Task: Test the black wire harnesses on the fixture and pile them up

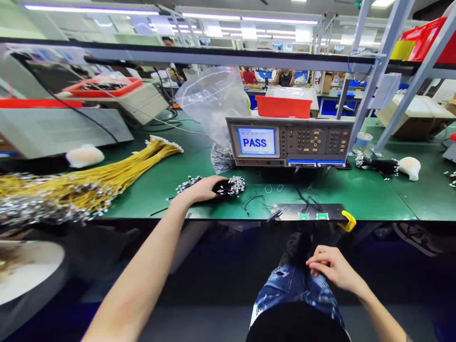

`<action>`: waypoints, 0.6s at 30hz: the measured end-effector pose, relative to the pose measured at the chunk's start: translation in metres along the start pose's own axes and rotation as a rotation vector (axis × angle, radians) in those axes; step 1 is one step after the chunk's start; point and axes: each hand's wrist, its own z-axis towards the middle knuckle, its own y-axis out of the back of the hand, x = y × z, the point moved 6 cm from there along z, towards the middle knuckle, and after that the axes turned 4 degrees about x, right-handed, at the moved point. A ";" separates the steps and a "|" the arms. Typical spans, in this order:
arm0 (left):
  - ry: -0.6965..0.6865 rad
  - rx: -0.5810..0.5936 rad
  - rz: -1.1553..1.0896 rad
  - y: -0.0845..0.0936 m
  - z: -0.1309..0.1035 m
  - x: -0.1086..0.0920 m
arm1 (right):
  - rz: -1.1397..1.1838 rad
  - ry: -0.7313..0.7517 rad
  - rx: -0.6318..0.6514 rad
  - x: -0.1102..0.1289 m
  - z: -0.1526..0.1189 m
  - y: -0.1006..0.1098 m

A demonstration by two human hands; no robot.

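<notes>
nearest, the right hand [331, 268] hangs above the jeans [295, 280], wrist bent, fingers curled loosely inward; it is half closed, and whether the fingertips meet the thumb i cannot tell. the left arm reaches long and nearly straight, forward over the bench's [377, 190] near edge, and the left hand [203, 190] is wrapped palm down around the middle of the bundle [232, 186], gripping it. the bundle lies on the green bench top, crosswise, left of the fixture [285, 210]: dark wires, packed tight, with small whitish connectors crowding out at both ends. the fixture sits at the bench edge, with two small green boards [312, 216] at its front and a yellow clamp [349, 221] at its right end. farther left lie yellow wires [142, 164]. behind the bundle stand the tester [313, 142], its screen [255, 141] reading "pass", and a clear bag [217, 102]; a red bin [284, 107] shows beyond.
</notes>
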 end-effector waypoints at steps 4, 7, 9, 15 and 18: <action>-0.103 -0.121 -0.013 0.000 -0.011 -0.004 | -0.159 0.262 -0.063 0.068 0.026 0.039; -0.094 -0.178 0.015 -0.003 -0.019 -0.011 | -0.111 0.249 0.060 0.100 0.068 0.045; -0.099 -0.192 0.041 -0.004 -0.023 -0.017 | -0.078 0.179 0.154 0.109 0.104 0.040; 0.025 -0.227 0.167 0.007 -0.035 -0.026 | -0.797 0.123 0.067 0.111 0.207 0.024; 0.055 -0.246 0.240 0.009 -0.042 -0.027 | -0.961 0.095 0.063 0.104 0.234 0.018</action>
